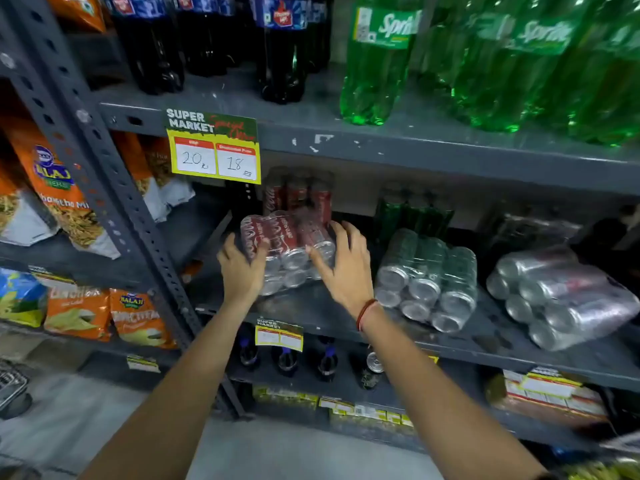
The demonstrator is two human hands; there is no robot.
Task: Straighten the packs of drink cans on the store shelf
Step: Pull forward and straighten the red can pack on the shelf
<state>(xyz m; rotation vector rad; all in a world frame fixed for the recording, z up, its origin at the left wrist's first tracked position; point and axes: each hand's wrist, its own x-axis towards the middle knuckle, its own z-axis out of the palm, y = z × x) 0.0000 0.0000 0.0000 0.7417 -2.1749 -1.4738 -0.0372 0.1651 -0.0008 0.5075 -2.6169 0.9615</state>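
A shrink-wrapped red can pack (287,249) lies on its side at the centre of the frame, on the grey metal shelf (346,317), can ends facing outward. The left hand (242,268) presses against the pack's left end, thumb over its upper front edge, the fingers (231,244) spread and wrapped along that side. The right hand (344,263) lies on the pack's right end — fingers apart, palm over the front corner, fingertips reaching over the top toward the back. So the pack sits between the two hands, held from both sides. A red thread band (366,312) circles the right wrist.

Just behind stands an upright red pack (298,192). To the right, near but apart from the held one, lies a green can pack (427,278) on its side, and farther right a silver can pack (561,296), skewed at an angle. A yellow price tag (214,150) hangs from the shelf edge above — upper left of the frame — under dark cola bottles (280,50) and green Sprite bottles (381,60).
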